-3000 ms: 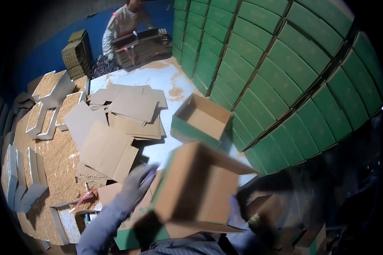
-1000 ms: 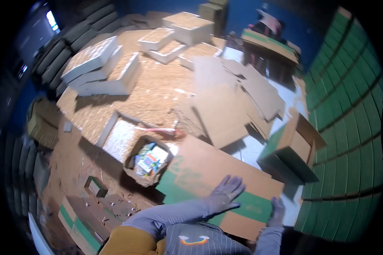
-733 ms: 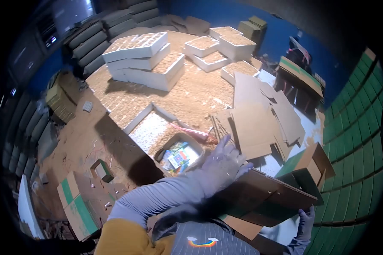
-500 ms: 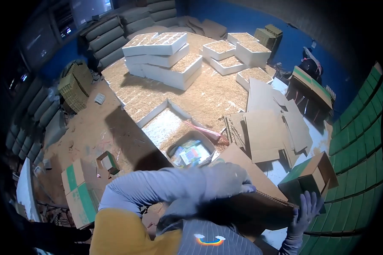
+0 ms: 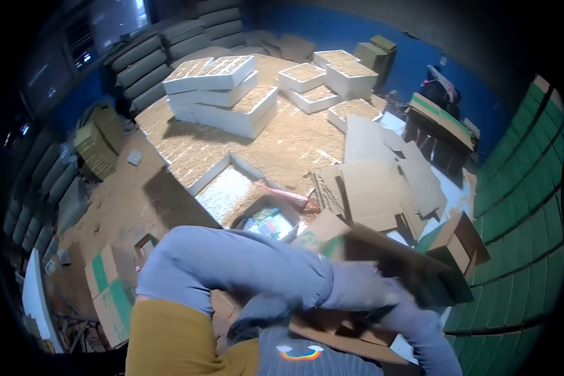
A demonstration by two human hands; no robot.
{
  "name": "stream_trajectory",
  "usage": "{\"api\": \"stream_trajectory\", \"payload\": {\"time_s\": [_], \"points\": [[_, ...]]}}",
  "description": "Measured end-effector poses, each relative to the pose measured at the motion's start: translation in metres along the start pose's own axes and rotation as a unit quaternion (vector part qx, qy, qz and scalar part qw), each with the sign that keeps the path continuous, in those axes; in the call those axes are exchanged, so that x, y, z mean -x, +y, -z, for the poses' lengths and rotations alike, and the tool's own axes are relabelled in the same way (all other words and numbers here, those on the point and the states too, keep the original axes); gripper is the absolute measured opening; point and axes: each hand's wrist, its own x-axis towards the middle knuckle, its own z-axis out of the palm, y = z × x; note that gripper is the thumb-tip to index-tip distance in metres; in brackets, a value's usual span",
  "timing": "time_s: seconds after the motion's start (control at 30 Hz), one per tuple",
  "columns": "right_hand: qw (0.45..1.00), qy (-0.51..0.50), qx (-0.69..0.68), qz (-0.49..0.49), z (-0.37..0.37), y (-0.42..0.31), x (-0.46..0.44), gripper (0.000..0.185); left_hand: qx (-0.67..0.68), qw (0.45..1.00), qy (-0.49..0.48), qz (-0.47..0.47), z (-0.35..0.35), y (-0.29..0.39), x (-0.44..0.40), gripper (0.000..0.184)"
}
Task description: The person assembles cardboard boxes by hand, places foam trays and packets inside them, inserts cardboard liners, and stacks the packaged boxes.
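Observation:
A brown cardboard carton (image 5: 338,326) with loose flaps lies against my front, under my forearms. My left hand (image 5: 366,287), gloved, reaches across to the right over the carton; motion smears it and its fingers are hidden. From the lower right, my right hand (image 5: 402,308) comes up to meet it, and the two overlap above the carton. Whether either one grips the cardboard I cannot make out. Just beyond the hands rises a dark raised cardboard panel (image 5: 395,250), partly blurred.
A bin (image 5: 238,220) of small colourful packets sits ahead. Flat cardboard sheets (image 5: 373,188) lie to its right, near an open green-and-brown box (image 5: 460,247). White trays (image 5: 257,119) of grainy material are stacked farther back. Green cartons (image 5: 514,244) line the right side.
My right hand has left the carton's right side and moved inward to my left hand. The cardboard panel has tilted up and away, and the view has shifted slightly.

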Motion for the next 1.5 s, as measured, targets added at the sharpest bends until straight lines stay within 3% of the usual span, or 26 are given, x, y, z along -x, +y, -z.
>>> {"api": "stream_trajectory", "payload": {"time_s": [0.03, 0.13, 0.23, 0.3, 0.37, 0.43, 0.47, 0.5, 0.57, 0.6, 0.67, 0.7, 0.73, 0.8, 0.83, 0.87, 0.9, 0.93, 0.97, 1.03, 1.1, 1.17, 1.3, 1.37, 1.43, 1.5], "points": [[0.995, -0.083, -0.012, 0.052, -0.042, 0.054, 0.002, 0.043, -0.02, 0.999, -0.04, -0.023, -0.029, -0.015, -0.019, 0.043], [0.987, -0.052, 0.127, 0.081, -0.046, 0.084, 0.047, 0.054, -0.313, 0.891, 0.276, -0.181, -0.065, -0.061, -0.039, 0.051], [0.994, -0.01, 0.11, -0.025, -0.001, 0.065, 0.106, 0.065, -0.126, 0.867, 0.459, 0.149, -0.059, -0.079, -0.027, 0.071], [0.995, -0.028, -0.006, -0.097, 0.006, 0.052, 0.136, 0.079, -0.257, 0.8, 0.495, 0.221, -0.053, -0.088, -0.033, 0.065], [0.96, 0.06, -0.182, -0.203, 0.006, 0.052, 0.137, 0.089, -0.249, 0.837, 0.431, 0.227, -0.05, -0.08, -0.034, 0.059], [0.812, 0.253, -0.376, -0.367, -0.009, 0.06, 0.111, 0.094, -0.228, 0.853, 0.441, 0.161, -0.032, -0.064, -0.016, 0.052], [0.834, 0.262, -0.308, -0.375, -0.018, 0.078, 0.109, 0.093, -0.058, 0.904, 0.413, 0.095, -0.023, -0.042, 0.003, 0.053], [0.848, 0.271, -0.238, -0.389, -0.029, 0.095, 0.113, 0.092, -0.054, 0.91, 0.411, 0.032, -0.024, -0.026, 0.025, 0.059], [0.756, 0.261, -0.454, -0.393, -0.038, 0.108, 0.106, 0.086, -0.088, 0.954, 0.278, -0.062, -0.056, -0.026, 0.05, 0.065], [0.779, 0.247, -0.435, -0.378, -0.035, 0.104, 0.096, 0.084, -0.074, 0.97, 0.218, -0.082, -0.08, -0.035, 0.056, 0.055], [0.86, 0.223, -0.322, -0.328, -0.021, 0.114, 0.086, 0.081, -0.13, 0.955, 0.247, -0.099, -0.092, -0.07, 0.053, 0.055], [0.858, 0.239, -0.348, -0.292, 0.001, 0.098, 0.082, 0.082, -0.136, 0.946, 0.279, -0.093, -0.086, -0.086, 0.05, 0.054], [0.855, 0.252, -0.375, -0.255, 0.024, 0.081, 0.078, 0.083, 0.258, 0.905, 0.339, 0.009, -0.095, -0.097, 0.044, 0.048], [0.875, 0.299, -0.352, -0.143, 0.049, 0.067, 0.075, 0.08, 0.464, 0.753, 0.429, 0.181, -0.093, -0.103, 0.037, 0.031], [0.886, 0.294, -0.334, -0.133, 0.053, 0.072, 0.077, 0.078, 0.424, 0.764, 0.439, 0.208, -0.111, -0.111, 0.021, 0.029], [0.846, 0.312, -0.364, -0.232, 0.046, 0.082, 0.069, 0.056, 0.383, 0.772, 0.448, 0.236, -0.128, -0.119, 0.006, 0.028], [0.817, 0.312, -0.314, -0.369, 0.03, 0.113, 0.076, 0.038, 0.026, 0.872, 0.323, 0.366, -0.149, -0.116, 0.011, 0.028], [0.884, 0.271, -0.225, -0.308, 0.007, 0.156, 0.089, 0.028, 0.049, 0.851, 0.374, 0.365, -0.176, -0.116, 0.012, 0.035], [0.836, 0.268, -0.352, -0.323, -0.013, 0.177, 0.096, 0.026, 0.07, 0.829, 0.424, 0.358, -0.193, -0.119, 0.016, 0.043], [0.828, 0.286, -0.341, -0.341, -0.014, 0.167, 0.092, 0.031, -0.083, 0.769, 0.364, 0.518, -0.184, -0.106, 0.052, 0.047], [0.802, 0.303, -0.369, -0.36, -0.016, 0.158, 0.088, 0.031, 0.084, 0.718, 0.358, 0.591, -0.21, -0.114, 0.087, 0.04], [0.792, 0.312, -0.381, -0.361, -0.021, 0.171, 0.091, 0.031, 0.074, 0.729, 0.33, 0.595, -0.243, -0.135, 0.123, 0.034], [0.763, 0.322, -0.414, -0.378, -0.017, 0.159, 0.08, 0.032, -0.104, 0.666, 0.403, 0.619, -0.257, -0.168, 0.191, 0.019], [0.77, 0.319, -0.41, -0.371, -0.015, 0.156, 0.077, 0.031, -0.057, 0.659, 0.362, 0.657, -0.255, -0.196, 0.214, 0.028], [0.772, 0.324, -0.409, -0.363, -0.017, 0.152, 0.077, 0.031, -0.187, 0.623, 0.405, 0.643, -0.234, -0.216, 0.215, 0.027], [0.772, 0.334, -0.409, -0.353, -0.018, 0.147, 0.074, 0.03, -0.167, 0.656, 0.495, 0.544, -0.194, -0.232, 0.188, 0.031]]}}
